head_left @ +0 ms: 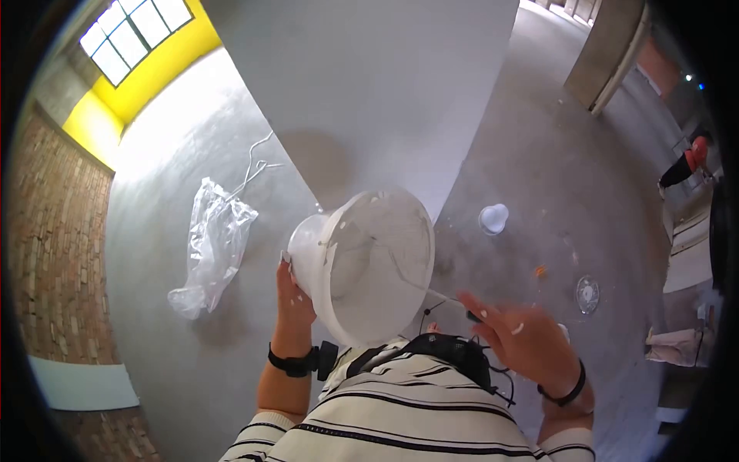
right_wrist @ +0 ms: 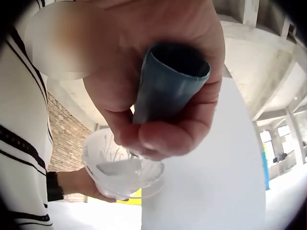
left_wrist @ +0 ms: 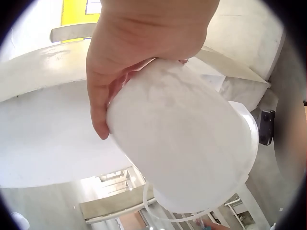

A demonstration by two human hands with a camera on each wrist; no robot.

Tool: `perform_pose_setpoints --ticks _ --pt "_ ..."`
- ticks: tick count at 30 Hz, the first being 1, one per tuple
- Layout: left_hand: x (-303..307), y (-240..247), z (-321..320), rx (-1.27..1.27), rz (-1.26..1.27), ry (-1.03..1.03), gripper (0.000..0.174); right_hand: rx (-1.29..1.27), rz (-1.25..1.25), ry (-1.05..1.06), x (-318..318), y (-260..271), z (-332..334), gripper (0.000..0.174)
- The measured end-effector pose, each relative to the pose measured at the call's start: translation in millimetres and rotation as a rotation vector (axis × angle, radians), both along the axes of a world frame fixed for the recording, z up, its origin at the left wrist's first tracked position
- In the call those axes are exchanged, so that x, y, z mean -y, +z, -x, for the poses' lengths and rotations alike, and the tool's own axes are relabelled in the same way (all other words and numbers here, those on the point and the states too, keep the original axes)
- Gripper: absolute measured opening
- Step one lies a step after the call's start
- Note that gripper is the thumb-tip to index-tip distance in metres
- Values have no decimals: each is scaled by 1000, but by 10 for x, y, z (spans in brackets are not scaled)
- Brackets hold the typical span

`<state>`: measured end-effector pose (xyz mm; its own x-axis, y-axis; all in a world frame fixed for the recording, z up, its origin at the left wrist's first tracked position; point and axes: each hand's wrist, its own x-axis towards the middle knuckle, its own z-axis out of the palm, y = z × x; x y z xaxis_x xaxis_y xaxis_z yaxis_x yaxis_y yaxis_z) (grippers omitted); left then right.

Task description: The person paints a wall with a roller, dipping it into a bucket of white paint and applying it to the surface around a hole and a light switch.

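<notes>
A white plastic bucket (head_left: 309, 245) is tipped on its side before the torso, its wide mouth turned toward the right hand. My left hand (head_left: 294, 300) grips it at the base; in the left wrist view the fingers curl over the edge of the round bottom (left_wrist: 177, 134). With curled fingers, my right hand (head_left: 531, 343) holds a tool by its dark blue, hollow-ended handle (right_wrist: 168, 98). From that hand a thin shaft (head_left: 440, 296) runs into the bucket's mouth. I cannot tell the shape of the tool's working end. Whitish smears mark the bucket's inside and both hands.
A tall pale grey wall panel (head_left: 369, 92) stands directly ahead. On the floor at left lies a crumpled clear plastic bag (head_left: 219, 246). A white object (head_left: 495, 219) and a clear round plastic piece (head_left: 587, 295) lie to the right. Another person (head_left: 698, 154) is at far right.
</notes>
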<state>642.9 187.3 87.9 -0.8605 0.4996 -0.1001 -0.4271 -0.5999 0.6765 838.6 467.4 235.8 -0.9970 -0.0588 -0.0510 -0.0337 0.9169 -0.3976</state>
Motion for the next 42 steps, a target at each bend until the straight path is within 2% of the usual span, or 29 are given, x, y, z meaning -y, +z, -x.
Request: perform_pose_setpoints --ticks 4,6,8,10,11,14,16,18,20,22,26,28,29,31,32,34,36,37,39,42 --pt "-58 -15 -100 -14 202 79 63 114 -140 163 -99 193 215 48" --pt "-81 -24 -146 -130 362 95 63 145 -157 202 -139 239 290 49" --pt "-131 33 -169 -80 370 125 63 169 -184 236 -158 285 359 49" --pt "-143 67 -184 61 143 151 64 180 -210 283 -155 321 412 49" --pt "-145 93 -203 64 146 149 64 183 -206 282 -176 294 423 49" --pt "-153 167 -244 57 147 126 64 228 -119 314 -275 172 502 47" --pt "-115 28 -200 77 138 132 64 461 98 193 -354 122 605 44" --pt "-133 -32 -183 99 125 132 63 543 184 189 -423 89 672 42" --pt "-187 -24 -224 -3 146 174 63 628 269 182 -468 54 714 41" --pt "-240 44 -261 -29 112 165 62 887 538 56 -506 12 731 44" --pt "-235 -43 -182 -77 -34 185 57 1040 677 -30 -597 -25 668 44" --pt "-280 19 -185 -121 -78 210 53 824 572 17 -556 -50 538 43" --pt "-253 -64 -153 -115 -33 233 53 827 562 26 -493 -45 454 43" --pt "-231 -128 -147 -110 10 264 53 165 150 147 -365 -27 257 44" --pt "-235 -140 -164 -87 -24 232 53 165 146 155 -321 -49 197 44" --pt "-253 -168 -173 -69 -64 203 53 -43 -148 148 -282 -89 130 48" --pt "-260 -213 -201 103 -232 145 53 -107 -166 152 -294 -151 94 49" --pt "-270 -219 -195 102 -237 147 53 -168 -180 152 -298 -164 92 49" --pt "-289 -225 -204 -70 -179 121 53 -184 -183 136 -280 -114 67 47" --pt "-299 -221 -197 58 -142 143 54 -230 -183 95 -266 -105 47 44"
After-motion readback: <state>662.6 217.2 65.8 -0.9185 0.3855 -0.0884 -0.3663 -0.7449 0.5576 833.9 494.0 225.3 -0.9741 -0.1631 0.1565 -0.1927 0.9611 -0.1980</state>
